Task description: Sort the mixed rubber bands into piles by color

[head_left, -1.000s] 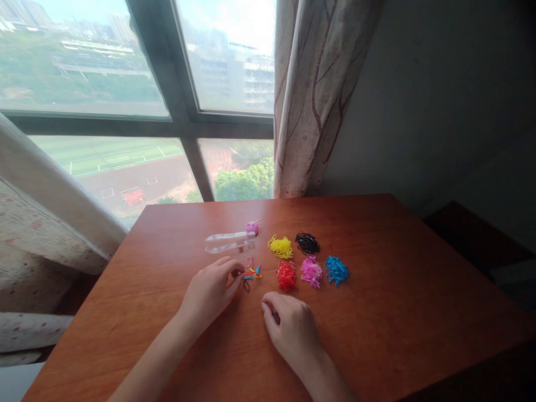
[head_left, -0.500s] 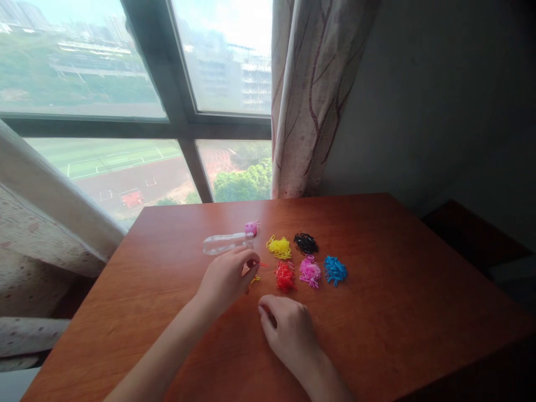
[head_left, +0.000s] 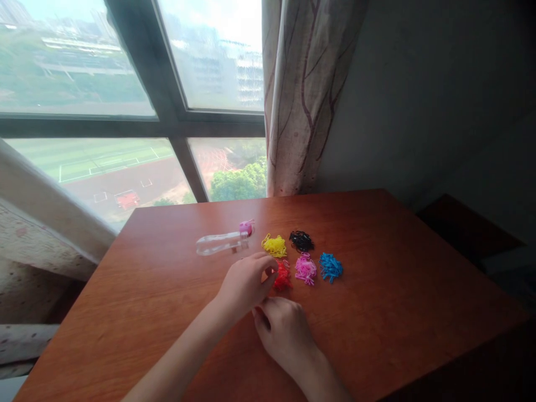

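My left hand [head_left: 247,279] is closed in a pinch at the left edge of a pile of red rubber bands [head_left: 283,276]. The red rubber band it carries is hard to tell apart from the pile. Just below, my right hand [head_left: 287,326] rests low over the table with curled fingers; whatever they hold is hidden. The wrist of my left hand overlaps its fingertips. Beyond the hands lie piles of yellow rubber bands [head_left: 274,245], black rubber bands [head_left: 302,241], pink rubber bands [head_left: 305,269] and blue rubber bands [head_left: 330,268].
A clear plastic bottle [head_left: 218,243] lies on its side behind my left hand, a pink object [head_left: 246,227] by its neck. The brown wooden table [head_left: 377,301] runs up to a window with a curtain [head_left: 293,111] beside it.
My left hand has moved right, from near the bottle to the red pile, with a red rubber band in its pinch. It now covers the loose yellow band. The camera view has shifted slightly.
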`<action>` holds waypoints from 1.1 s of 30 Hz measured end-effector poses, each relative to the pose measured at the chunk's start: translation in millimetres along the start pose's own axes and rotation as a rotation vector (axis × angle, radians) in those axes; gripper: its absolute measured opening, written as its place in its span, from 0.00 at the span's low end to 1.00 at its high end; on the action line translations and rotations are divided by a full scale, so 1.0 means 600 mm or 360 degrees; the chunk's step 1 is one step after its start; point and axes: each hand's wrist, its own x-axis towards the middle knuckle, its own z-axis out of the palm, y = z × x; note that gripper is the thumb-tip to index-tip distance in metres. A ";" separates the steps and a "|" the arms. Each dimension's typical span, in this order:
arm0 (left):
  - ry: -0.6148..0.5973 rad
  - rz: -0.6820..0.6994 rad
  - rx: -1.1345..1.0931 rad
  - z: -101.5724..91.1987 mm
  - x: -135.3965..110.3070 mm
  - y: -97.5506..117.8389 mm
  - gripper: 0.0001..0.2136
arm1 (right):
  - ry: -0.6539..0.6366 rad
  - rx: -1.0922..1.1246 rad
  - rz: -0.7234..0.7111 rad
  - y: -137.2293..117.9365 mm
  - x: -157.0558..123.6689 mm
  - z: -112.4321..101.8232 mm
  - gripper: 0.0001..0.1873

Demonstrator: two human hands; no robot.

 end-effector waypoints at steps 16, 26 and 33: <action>0.0147 -0.0366 -0.0111 -0.036 -0.102 -0.094 0.09 | 0.0034 -0.0062 0.0108 -0.008 0.006 0.004 0.07; 0.0034 -0.0404 -0.0110 -0.034 -0.114 -0.094 0.09 | -0.0105 -0.0417 0.0281 -0.039 0.037 0.010 0.12; 0.0012 -0.0384 -0.0074 -0.035 -0.118 -0.088 0.09 | -0.0227 -0.0460 0.0465 -0.055 0.068 0.008 0.16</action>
